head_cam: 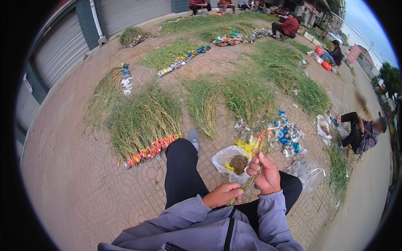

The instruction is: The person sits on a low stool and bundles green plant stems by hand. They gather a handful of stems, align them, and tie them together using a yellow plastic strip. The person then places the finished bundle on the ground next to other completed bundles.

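My left hand (222, 194) grips the lower end of a thin bunch of green plant stems (252, 178) close to my lap. Higher up the same stems, my right hand (266, 173) pinches them between thumb and fingers. An upper part of the bunch stretches away from me past the right hand. Beyond the hands, between my knees, an open white plastic bag (220, 158) holds brown soil-like material (238, 163) and a scrap of yellow plastic. Yellow plastic pieces (248, 145) lie just behind the bag's rim.
Left of my knee lies a row of plants with orange-wrapped ends (154, 148). Blue and white wrapped bundles (287, 135) and a clear plastic bag (306, 174) are on the right. Cut plants (248, 97) spread over the paving ahead. A person (361, 131) sits at right; others sit farther off.
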`<state>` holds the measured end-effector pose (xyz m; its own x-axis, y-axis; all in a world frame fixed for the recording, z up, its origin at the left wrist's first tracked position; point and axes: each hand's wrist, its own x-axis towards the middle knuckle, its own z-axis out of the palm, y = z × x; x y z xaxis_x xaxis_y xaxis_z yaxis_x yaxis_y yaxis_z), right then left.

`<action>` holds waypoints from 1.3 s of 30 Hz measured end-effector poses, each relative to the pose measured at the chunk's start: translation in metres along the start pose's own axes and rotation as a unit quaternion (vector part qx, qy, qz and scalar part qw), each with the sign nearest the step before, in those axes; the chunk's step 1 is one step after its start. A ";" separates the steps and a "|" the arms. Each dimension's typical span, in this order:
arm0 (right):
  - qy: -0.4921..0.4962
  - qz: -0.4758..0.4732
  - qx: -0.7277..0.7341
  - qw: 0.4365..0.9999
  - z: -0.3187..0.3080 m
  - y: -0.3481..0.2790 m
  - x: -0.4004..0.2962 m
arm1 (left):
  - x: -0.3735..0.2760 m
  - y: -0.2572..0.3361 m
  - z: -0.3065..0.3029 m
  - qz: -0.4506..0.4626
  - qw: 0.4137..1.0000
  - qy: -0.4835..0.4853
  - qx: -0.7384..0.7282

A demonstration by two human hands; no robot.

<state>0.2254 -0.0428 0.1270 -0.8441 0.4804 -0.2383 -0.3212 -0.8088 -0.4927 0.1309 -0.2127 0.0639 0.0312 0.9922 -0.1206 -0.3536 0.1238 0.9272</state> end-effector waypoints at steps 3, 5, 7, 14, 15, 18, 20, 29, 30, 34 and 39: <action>-0.015 -0.028 -0.020 0.999 0.008 -0.011 0.006 | -0.001 0.002 0.001 0.015 1.000 0.001 0.009; -0.018 -0.031 -0.048 0.998 0.017 -0.013 0.013 | -0.006 0.003 -0.002 0.045 0.999 -0.002 0.019; -0.017 -0.022 -0.055 0.998 0.019 -0.013 0.021 | -0.010 0.004 -0.005 0.071 0.997 0.003 0.006; 0.004 -0.056 -0.047 0.997 0.020 -0.039 0.040 | -0.022 0.011 -0.021 0.042 0.999 -0.012 0.025; -0.013 -0.047 -0.042 0.998 0.015 -0.048 0.045 | -0.025 0.010 -0.024 0.041 0.999 -0.017 0.031; -0.022 -0.041 -0.029 0.998 0.010 -0.063 0.053 | -0.036 0.005 -0.036 0.041 0.998 -0.029 0.047; -0.004 -0.045 -0.035 0.998 0.012 -0.069 0.056 | -0.044 0.009 -0.042 0.044 0.997 -0.028 0.060; -0.012 -0.061 -0.048 0.997 -0.011 -0.117 0.074 | -0.085 0.039 -0.065 0.062 0.964 0.030 0.257; -0.008 -0.065 -0.047 0.997 -0.009 -0.121 0.073 | -0.086 0.036 -0.068 0.058 0.959 0.043 0.274; -0.027 -0.083 -0.083 0.993 0.005 -0.135 0.069 | -0.097 0.044 -0.071 0.088 0.932 0.074 0.344; -0.011 -0.093 -0.087 0.992 0.000 -0.154 0.070 | -0.101 0.048 -0.067 0.066 0.915 0.094 0.386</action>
<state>0.2157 0.1149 0.1863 -0.7875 0.6060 -0.1126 -0.3944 -0.6357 -0.6636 0.0482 -0.3080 0.0965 -0.1506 0.9884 0.0191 0.4264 0.0475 0.9033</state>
